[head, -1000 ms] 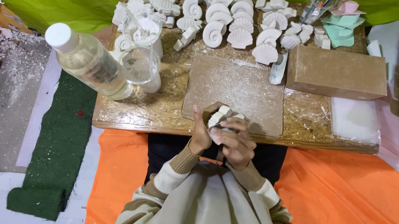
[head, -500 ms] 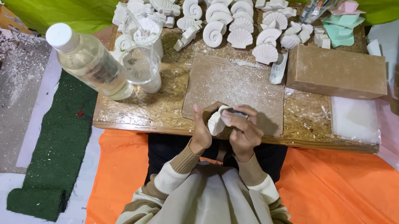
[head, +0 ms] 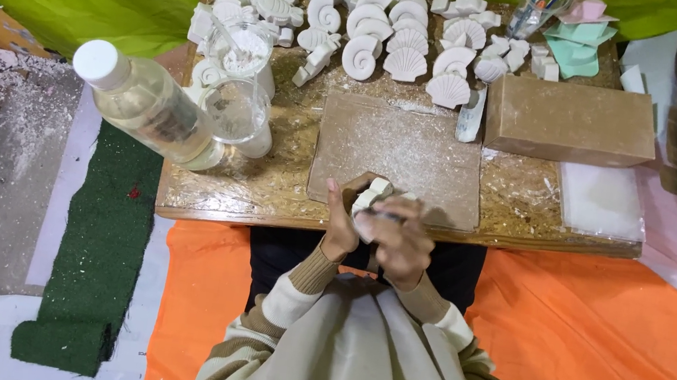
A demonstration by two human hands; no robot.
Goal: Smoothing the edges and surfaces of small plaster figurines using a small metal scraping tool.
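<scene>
Both hands meet at the near edge of a low wooden table (head: 268, 198). My left hand (head: 340, 221) cups a small white plaster piece (head: 370, 199) from the left. Over that piece lies my right hand (head: 401, 240), pinching a thin dark tool (head: 385, 216) against it. Just beyond the hands a dusty brown board (head: 400, 150) lies flat. Several white plaster shells and scrolls (head: 394, 36) stand in rows at the table's far side.
A clear plastic bottle with a white cap (head: 149, 108) and two clear cups (head: 235, 111) stand at the table's left. A brown block (head: 570, 120) and white slab (head: 600, 201) lie right. Orange cloth (head: 596, 354) covers the floor; a green mat strip (head: 96, 245) lies left.
The hands have turned the plaster piece and shifted slightly. My right hand now covers more of it than a second ago.
</scene>
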